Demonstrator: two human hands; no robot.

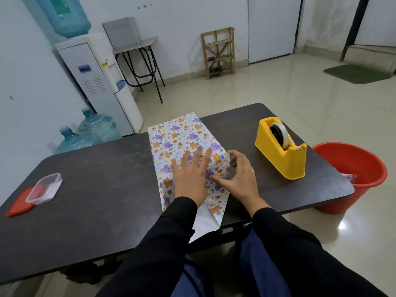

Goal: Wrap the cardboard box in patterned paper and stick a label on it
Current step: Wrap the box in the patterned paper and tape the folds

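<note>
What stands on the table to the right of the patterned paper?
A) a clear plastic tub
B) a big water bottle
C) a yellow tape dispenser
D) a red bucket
C: the yellow tape dispenser stands on the dark table, just right of the patterned paper, with a roll of tape in it.

Dark desk (96,211): patterned paper (182,133) centre, yellow tape dispenser (276,156) at 2 o'clock, clear tub (44,188) and red lid (18,205) at 9.
</note>
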